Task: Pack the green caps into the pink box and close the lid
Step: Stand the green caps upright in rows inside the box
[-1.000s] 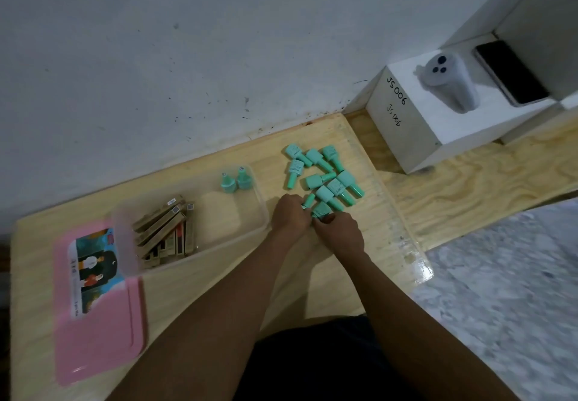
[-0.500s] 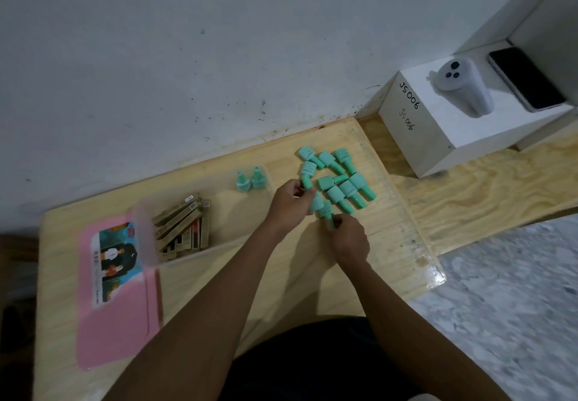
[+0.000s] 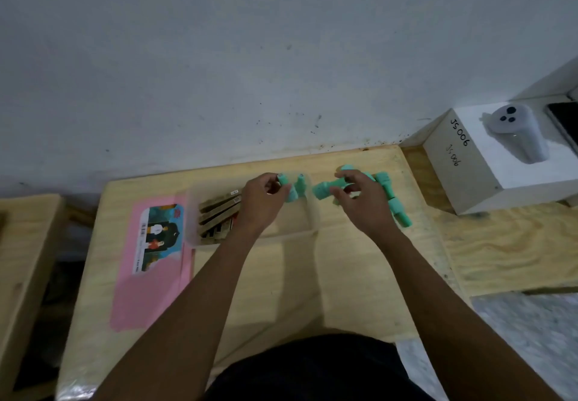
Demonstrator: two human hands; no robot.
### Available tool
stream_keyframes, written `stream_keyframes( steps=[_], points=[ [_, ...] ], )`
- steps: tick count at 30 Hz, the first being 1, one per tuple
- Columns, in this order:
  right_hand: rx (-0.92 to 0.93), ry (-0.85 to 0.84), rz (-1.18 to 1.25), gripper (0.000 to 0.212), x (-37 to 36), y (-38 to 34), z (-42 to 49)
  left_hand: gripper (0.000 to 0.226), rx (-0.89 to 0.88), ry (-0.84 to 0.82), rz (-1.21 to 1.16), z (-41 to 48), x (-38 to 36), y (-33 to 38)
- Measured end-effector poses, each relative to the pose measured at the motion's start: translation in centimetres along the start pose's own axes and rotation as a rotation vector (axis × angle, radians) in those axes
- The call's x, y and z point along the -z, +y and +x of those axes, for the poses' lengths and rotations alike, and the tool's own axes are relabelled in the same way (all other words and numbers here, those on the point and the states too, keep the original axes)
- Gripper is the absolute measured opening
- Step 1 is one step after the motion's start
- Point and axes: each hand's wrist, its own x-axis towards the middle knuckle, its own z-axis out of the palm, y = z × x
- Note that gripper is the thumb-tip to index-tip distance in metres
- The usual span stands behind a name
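While the left hand (image 3: 261, 203) is pinching a green cap (image 3: 290, 194) with its fingertips, it is holding that cap just above the far end of the pink box (image 3: 313, 216). The box is sitting open on the wooden table (image 3: 281, 291). Its pink lid (image 3: 147, 303) is lying flat right beside it, on the left. Brown sticks (image 3: 219, 213) are filling the left part of the box, and one more cap (image 3: 301, 181) is standing at the back, close to the cap in the hand.

The right hand (image 3: 362, 209) is curling its thumb and fingers around a second cap (image 3: 323, 190), just outside the right wall of the box. I think it is only one cap, but the picture is blurry there. Behind this hand, the pile of caps (image 3: 395, 206) is waiting on the table, so most of the packing is not done yet.

Some things could be going wrong soon. If the left hand is letting go too early, the cap could be bouncing off the rim and landing on the table. The caps look round, so a bump from the right hand could be sending them rolling to the table's edge. With the sticks taking up so much room, the caps could be piling too high, and then the lid may not be shutting flat.
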Motion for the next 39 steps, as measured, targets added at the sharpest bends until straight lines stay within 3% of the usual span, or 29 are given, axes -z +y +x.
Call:
stream_keyframes(
  steps=[5, 12, 22, 39],
  points=[
    [0.177, -0.147, -0.356, 0.026, -2.9, -1.5, 2.7, 0.017, -0.011, 0.017, 0.034, 0.4, 0.3, -1.0],
    [0.338, -0.179, -0.759, 0.023, -5.9, -0.6, 4.5, 0.018, -0.024, 0.019, 0.121, 1.1, -1.1, -2.4],
    [0.363, -0.005, -0.736, 0.023, -7.4, 1.4, 4.1, 0.024, -0.024, -0.027, 0.247, 2.1, -3.2, -3.8],
    [0.199, -0.045, -0.564, 0.026, -7.2, 1.4, 3.7, 0.02, 0.01, 0.031, 0.254, 2.1, -4.4, -4.8]
  ],
)
